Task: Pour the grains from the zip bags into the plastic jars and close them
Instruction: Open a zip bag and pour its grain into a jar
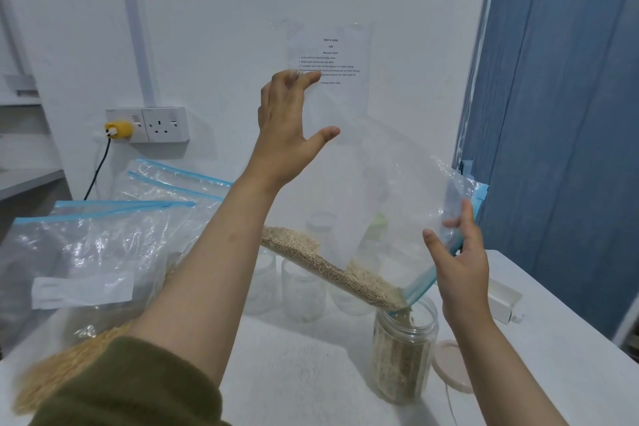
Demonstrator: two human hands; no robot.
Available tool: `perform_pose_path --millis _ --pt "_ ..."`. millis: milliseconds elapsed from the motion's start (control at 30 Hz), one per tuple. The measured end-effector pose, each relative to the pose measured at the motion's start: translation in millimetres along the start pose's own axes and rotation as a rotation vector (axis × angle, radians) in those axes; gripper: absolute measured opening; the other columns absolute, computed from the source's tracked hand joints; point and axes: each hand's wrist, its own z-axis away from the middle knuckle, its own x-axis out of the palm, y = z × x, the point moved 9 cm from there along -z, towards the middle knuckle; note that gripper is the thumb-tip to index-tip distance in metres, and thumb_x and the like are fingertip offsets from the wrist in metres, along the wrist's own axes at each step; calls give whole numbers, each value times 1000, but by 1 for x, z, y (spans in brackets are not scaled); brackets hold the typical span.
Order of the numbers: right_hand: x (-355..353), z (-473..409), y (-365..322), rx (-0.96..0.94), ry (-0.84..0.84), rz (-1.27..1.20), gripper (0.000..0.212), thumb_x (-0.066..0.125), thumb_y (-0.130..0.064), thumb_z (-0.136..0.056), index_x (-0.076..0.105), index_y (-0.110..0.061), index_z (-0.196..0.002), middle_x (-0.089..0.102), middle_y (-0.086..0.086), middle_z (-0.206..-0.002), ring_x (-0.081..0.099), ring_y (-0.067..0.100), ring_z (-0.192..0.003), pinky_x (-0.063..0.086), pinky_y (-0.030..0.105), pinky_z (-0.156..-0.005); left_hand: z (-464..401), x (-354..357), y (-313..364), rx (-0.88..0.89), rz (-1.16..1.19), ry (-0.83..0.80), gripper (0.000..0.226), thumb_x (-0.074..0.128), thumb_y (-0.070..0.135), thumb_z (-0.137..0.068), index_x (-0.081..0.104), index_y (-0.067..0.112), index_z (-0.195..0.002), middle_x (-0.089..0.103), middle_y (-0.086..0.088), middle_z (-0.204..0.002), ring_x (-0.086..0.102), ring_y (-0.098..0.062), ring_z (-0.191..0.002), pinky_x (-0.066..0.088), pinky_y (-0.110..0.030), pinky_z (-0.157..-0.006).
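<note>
Now the clear blue-zippered bag (pixel 380 183) slants down-right — left hand (pixel 290 128) pinching its raised bottom, right hand (pixel 460 266) gripping the mouth over the clear plastic jar (pixel 403 353).

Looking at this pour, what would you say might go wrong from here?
1. The clear blue-zip plastic bag rests only a narrow corner over the clear plastic jar; a surge of pale grains may spill onto the white table.
2. The jar already looks mostly full, so it may overflow.
3. The left hand pinches only the bag's top, and the right hand its zip edge; either may slip.
</note>
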Motion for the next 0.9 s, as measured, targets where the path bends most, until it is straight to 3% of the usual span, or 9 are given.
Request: perform_pose_path --millis 300,667,900 --pt "1 0 0 -5 4 3 71 67 -17 -93 33 -36 -152 51 -8 -110 50 20 -117 42 48 -108 1 0 -2 -4 -3 4 69 72 38 -85 41 20 -143 32 -4 -140 24 -18 -135 29 -48 -115" --pt "0 -4 0 2 16 -7 72 67 -20 -92 32 -39 -152 50 -27 -106 50 16 -120 43 51 -107 -3 1 0 8 -10 11 69 72 38 -85 41 19 -143 33 -6 -140 25 -19 -135 29 -48 -115" --pt "-2 -4 -5 -17 23 -26 72 67 -17 -93 33 -38 -152 50 -19 -108 51 17 -117 44 50 -107 -3 1 0 3 -6 19 69 72 39 -84 41 19 -143 33 -5 -140 26 -19 -134 30 -48 -114"
